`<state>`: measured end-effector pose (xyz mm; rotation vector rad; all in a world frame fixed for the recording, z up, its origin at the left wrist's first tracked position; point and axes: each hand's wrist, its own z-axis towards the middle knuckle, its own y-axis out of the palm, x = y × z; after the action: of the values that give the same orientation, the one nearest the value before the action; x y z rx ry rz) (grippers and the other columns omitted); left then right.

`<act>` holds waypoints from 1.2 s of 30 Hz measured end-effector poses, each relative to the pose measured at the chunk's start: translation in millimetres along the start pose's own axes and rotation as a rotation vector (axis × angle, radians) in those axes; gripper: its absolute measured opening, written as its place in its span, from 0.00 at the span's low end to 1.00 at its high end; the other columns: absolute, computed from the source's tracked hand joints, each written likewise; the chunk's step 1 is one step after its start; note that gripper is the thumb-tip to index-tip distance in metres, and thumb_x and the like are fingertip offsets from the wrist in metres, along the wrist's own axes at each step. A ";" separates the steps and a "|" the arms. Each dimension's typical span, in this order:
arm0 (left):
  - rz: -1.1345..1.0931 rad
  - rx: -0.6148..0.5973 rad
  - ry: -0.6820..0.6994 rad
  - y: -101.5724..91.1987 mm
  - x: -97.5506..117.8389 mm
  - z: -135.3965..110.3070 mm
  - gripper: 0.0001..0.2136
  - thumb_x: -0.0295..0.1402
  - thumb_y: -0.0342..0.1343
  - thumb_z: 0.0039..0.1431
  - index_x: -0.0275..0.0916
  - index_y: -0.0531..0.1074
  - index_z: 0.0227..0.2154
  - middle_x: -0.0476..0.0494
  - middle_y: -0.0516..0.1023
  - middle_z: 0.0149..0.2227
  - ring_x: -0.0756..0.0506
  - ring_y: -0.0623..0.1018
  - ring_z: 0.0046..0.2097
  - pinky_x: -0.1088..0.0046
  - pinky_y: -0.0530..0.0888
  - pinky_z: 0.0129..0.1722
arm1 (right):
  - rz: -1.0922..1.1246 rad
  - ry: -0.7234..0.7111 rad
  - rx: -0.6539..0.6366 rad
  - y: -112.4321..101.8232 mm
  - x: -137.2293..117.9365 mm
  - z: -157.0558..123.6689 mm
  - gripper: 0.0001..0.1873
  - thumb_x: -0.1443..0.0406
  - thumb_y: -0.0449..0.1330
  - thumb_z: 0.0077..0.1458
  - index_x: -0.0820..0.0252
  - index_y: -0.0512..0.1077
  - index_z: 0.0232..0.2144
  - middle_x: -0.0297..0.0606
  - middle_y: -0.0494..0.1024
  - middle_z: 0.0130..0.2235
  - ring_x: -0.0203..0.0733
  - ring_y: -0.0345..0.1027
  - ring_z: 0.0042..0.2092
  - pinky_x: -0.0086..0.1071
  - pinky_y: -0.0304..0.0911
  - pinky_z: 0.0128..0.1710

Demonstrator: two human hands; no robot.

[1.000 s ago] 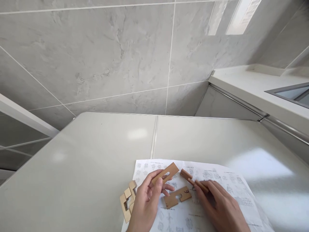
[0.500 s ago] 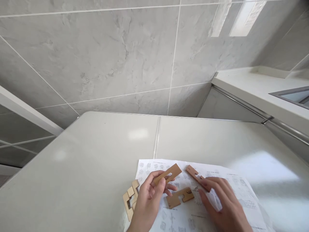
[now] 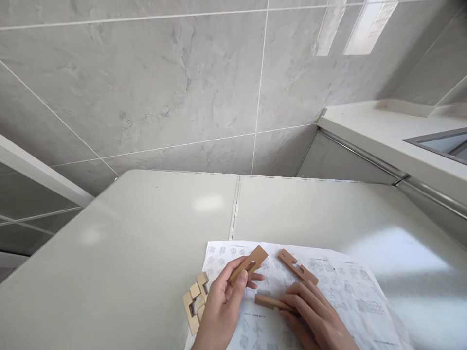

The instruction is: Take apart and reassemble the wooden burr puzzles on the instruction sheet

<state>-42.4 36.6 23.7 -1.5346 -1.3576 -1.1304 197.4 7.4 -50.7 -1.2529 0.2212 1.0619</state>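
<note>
Between the thumb and fingers of my left hand (image 3: 226, 301) is a flat wooden puzzle piece with a slot (image 3: 258, 257), tilted up above the paper. My right hand (image 3: 319, 316) grips a notched wooden puzzle piece (image 3: 266, 300) by its right end, turned so a narrow edge faces up. Just beyond my right hand, a reddish notched piece (image 3: 292, 262) lies on the printed sheet (image 3: 350, 291). Left of my left wrist sits a cluster of interlocked pale wooden pieces (image 3: 193, 301), partly hidden by that hand.
The sheet carries small printed puzzle diagrams and lies on a glossy pale table (image 3: 127, 257) with a seam (image 3: 235, 204). A grey tiled wall (image 3: 164, 82) stands behind. On the right is a white counter (image 3: 368, 121).
My right hand has left the reddish piece and moved left and nearer, taking hold of the notched piece that lay flat on the paper. My left hand still holds the slotted piece.
</note>
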 end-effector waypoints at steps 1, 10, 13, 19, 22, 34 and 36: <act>0.035 0.008 0.008 -0.5 0.0 -0.8 0.25 0.56 0.56 0.74 0.44 0.77 0.62 0.37 0.88 0.54 0.37 0.85 0.54 0.61 0.79 0.61 | 0.039 0.044 -0.010 0.1 -2.6 -0.6 0.07 0.66 0.59 0.74 0.50 0.76 0.48 0.40 0.82 0.42 0.48 0.80 0.41 0.36 0.77 0.43; 0.277 0.012 0.207 7.5 -13.9 -6.9 0.20 0.47 0.50 0.80 0.46 0.76 0.64 0.38 0.85 0.61 0.37 0.84 0.61 0.61 0.80 0.63 | 0.774 0.738 -0.140 -14.7 -48.4 14.5 0.31 0.35 0.52 0.71 0.54 0.73 0.39 0.33 0.74 0.26 0.40 0.63 0.27 0.33 0.60 0.30; 0.375 0.010 0.272 11.1 -20.5 -7.4 0.18 0.44 0.50 0.80 0.47 0.76 0.64 0.41 0.84 0.62 0.38 0.83 0.63 0.63 0.81 0.62 | 0.822 0.769 -0.127 -14.3 -53.3 18.3 0.33 0.33 0.54 0.68 0.54 0.72 0.38 0.31 0.71 0.26 0.39 0.61 0.27 0.33 0.57 0.29; 0.512 -0.016 0.405 13.9 -28.6 -7.3 0.19 0.38 0.49 0.81 0.49 0.73 0.68 0.44 0.83 0.64 0.39 0.82 0.64 0.65 0.82 0.63 | 0.804 0.710 -0.111 -4.9 -43.4 17.3 0.34 0.32 0.50 0.69 0.53 0.64 0.32 0.29 0.68 0.23 0.35 0.57 0.22 0.32 0.53 0.25; 0.570 -0.007 0.479 13.8 -30.9 -5.2 0.19 0.36 0.49 0.81 0.50 0.73 0.69 0.44 0.83 0.64 0.40 0.83 0.64 0.66 0.81 0.64 | 0.794 0.699 -0.113 -6.1 -40.1 18.1 0.34 0.33 0.50 0.70 0.54 0.66 0.33 0.28 0.67 0.22 0.34 0.56 0.21 0.31 0.52 0.25; 0.660 0.045 0.523 17.2 -41.5 -1.3 0.20 0.35 0.50 0.81 0.47 0.72 0.69 0.44 0.80 0.66 0.39 0.80 0.66 0.63 0.78 0.67 | 0.849 0.717 -0.094 -17.3 -46.6 25.2 0.34 0.33 0.51 0.69 0.54 0.65 0.32 0.25 0.65 0.22 0.33 0.54 0.21 0.31 0.52 0.25; 0.664 0.041 0.529 17.0 -44.4 -0.6 0.20 0.34 0.49 0.81 0.48 0.71 0.70 0.45 0.79 0.67 0.40 0.80 0.67 0.63 0.77 0.68 | 0.856 0.725 -0.095 -18.5 -47.8 26.2 0.34 0.32 0.51 0.69 0.54 0.66 0.33 0.24 0.63 0.22 0.33 0.54 0.21 0.31 0.52 0.26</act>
<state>-27.2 20.7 -18.4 -1.3646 -0.4572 -0.9639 175.4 5.6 2.5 -1.6395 1.3660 1.2785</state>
